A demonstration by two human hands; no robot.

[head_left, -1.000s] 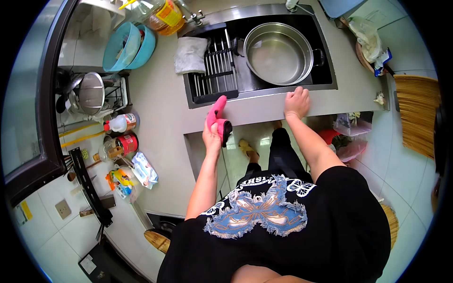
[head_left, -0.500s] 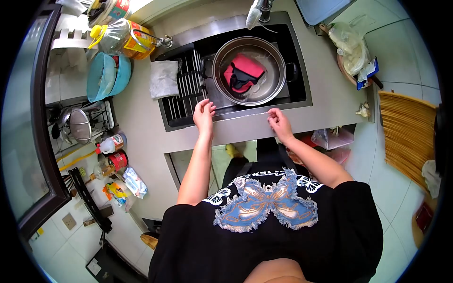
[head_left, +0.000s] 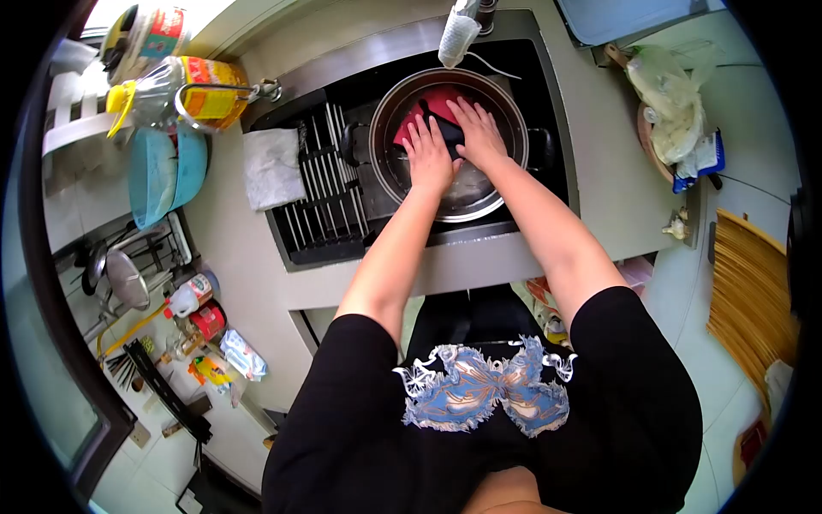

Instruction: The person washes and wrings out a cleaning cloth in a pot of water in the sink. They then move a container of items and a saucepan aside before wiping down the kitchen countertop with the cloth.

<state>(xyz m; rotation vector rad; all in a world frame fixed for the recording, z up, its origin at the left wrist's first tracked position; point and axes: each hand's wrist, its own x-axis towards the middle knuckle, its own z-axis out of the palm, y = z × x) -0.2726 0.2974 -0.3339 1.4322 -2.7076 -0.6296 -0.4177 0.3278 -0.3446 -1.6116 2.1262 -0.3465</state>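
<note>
A round metal pot [head_left: 383,176] with black side handles sits in the black sink [head_left: 561,184]. Inside it lies a red and black cloth item [head_left: 438,101], partly covered by my hands, with some water visible below it. My left hand [head_left: 432,156] is over the pot with fingers stretched out at the cloth's lower left part. Beside it, my right hand [head_left: 479,137] reaches over the cloth's right part, fingers also extended. Both hands appear to touch the cloth from above; neither wraps around it.
A wrapped faucet [head_left: 460,34] hangs above the pot's far rim. Left of the pot are a drying rack [head_left: 324,184] and a folded grey cloth [head_left: 274,169]. An oil bottle [head_left: 184,90] and blue basins [head_left: 190,167] stand farther left. A bag [head_left: 672,103] lies at right.
Both hands have moved forward from the sink's front edge into the pot, onto the red and black cloth item. The cloth lies nearer the pot's far side. The view has shifted.
</note>
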